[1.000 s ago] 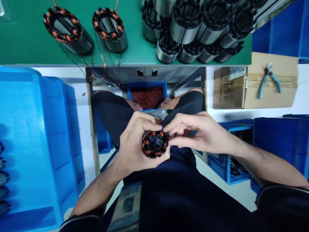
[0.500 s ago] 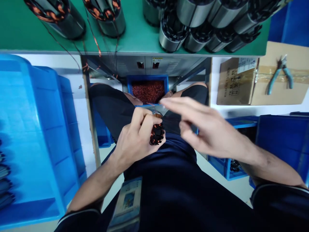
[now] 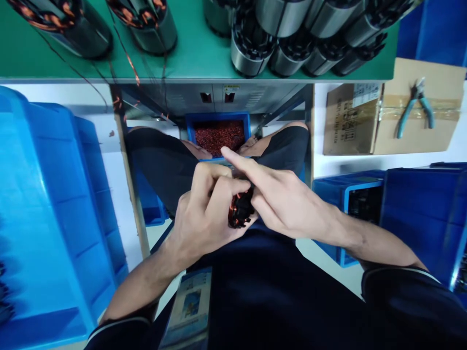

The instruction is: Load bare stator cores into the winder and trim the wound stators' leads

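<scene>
The left hand (image 3: 206,214) is closed around a copper-wound stator (image 3: 240,210) in the middle of the frame, in front of the person's lap. The stator's end, with black insulation and copper coils, looks out between the thumb side and the curled fingers. The right hand (image 3: 292,201) is just beside it, on the right; its index finger is stretched over toward the upper left, and its thumb lies at the stator's right edge. Its other fingers are hidden, so whether this hand grips something, I cannot tell.

Under the forearms is dark clothing, with a badge (image 3: 191,301) at the bottom, left of centre. Above the hands, between the feet, I see a blue bin (image 3: 190,129) with reddish copper-coloured scrap inside, before a grey metal cabinet (image 3: 189,99).

Across the top of the frame goes a green counter (image 3: 197,63). At its upper left two wound stators (image 3: 85,36) are standing, and thin wires hang from them over the edge. Right of centre, bare stators (image 3: 251,58) are stacked in layers.

At the upper right, cutting pliers (image 3: 404,119) with blue-green handles lie on a taped cardboard box (image 3: 387,136). Blue crates (image 3: 54,194) fill the left side, and more blue boxes (image 3: 423,209) are at the right.
</scene>
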Tool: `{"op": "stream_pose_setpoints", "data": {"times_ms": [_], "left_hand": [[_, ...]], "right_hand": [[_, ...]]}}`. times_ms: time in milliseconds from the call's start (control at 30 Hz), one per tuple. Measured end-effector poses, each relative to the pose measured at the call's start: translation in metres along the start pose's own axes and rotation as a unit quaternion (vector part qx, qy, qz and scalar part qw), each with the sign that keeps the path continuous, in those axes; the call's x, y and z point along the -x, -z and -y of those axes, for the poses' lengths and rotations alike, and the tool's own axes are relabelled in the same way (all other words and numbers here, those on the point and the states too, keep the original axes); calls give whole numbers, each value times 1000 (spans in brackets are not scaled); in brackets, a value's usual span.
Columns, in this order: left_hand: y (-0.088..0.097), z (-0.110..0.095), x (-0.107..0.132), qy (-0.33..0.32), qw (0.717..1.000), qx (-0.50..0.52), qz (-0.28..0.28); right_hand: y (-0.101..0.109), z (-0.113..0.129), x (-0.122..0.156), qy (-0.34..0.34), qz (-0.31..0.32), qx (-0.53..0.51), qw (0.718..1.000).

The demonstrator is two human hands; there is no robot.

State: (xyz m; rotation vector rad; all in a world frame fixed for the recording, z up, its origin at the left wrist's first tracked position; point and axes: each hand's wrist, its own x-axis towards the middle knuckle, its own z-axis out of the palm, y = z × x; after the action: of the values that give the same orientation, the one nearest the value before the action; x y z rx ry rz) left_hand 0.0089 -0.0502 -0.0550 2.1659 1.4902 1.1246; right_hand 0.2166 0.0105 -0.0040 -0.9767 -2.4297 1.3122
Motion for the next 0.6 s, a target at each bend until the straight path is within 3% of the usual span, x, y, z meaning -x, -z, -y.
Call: {"op": "stream_pose_setpoints", "data": {"times_ms": [133, 267, 400, 467, 500, 533, 567, 600], "left_hand": [[10, -5, 0, 24, 996, 86, 13], [13, -6, -3, 51, 980, 188, -25], [14, 0, -11, 21, 958, 275, -78], [9, 4, -11, 66, 936, 342, -40], [4, 6, -9, 121, 908, 401, 19], [-1, 7, -5, 187, 853, 476, 105], [-8, 8, 1, 253, 767, 555, 198], [-14, 9, 9, 309, 661, 624, 279]], "right_hand": [[10, -9, 0, -17, 61, -52, 997], [34, 3, 4, 39, 89, -76, 992], [58, 13, -4, 84, 146, -86, 982], [67, 15, -9, 126, 165, -64, 976], [70, 15, -11, 147, 175, -35, 973], [71, 13, -12, 157, 183, -5, 970], [69, 10, -11, 150, 191, 14, 970], [65, 6, -8, 120, 198, 8, 973]]}}
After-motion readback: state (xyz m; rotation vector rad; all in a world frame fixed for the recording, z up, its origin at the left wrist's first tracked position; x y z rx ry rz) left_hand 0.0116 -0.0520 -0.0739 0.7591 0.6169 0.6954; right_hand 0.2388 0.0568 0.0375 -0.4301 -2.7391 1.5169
